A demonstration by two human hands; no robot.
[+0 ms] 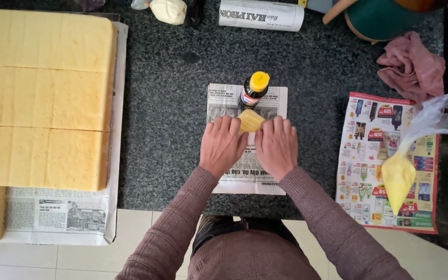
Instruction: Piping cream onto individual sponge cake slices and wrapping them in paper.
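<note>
Both hands lie palm-down on the newspaper sheet (247, 179), fingers curled; the left hand (221, 146) and right hand (277, 147) press a yellow cake piece (250, 120) between their fingertips, equally near, the grip narrow. The piece sits just below the yellow-capped bottle (253, 90), its long axis tilted toward it, on the bench (172, 103)

Surface (172, 98): dark speckled stone, polished w/ slight sheen. Newspaper (247, 179): thin matt paper, printed. Cake piece (250, 120) btwn the fingers: yellow, soft, spongy, matt. Bottle (254, 91): dark and glossy, yellow plastic cap. Cake slabs (42, 98): porous sponge, matt, fine-grained. Flyer (369, 155): glossy colour paper. Piping bag (408, 155): clear crinkly plastic, smooth yellow cream inside. Cloth (413, 67): pink, soft, crumpled. Sleeves (182, 218): fine-knit mauve wool-like fabric.
</note>
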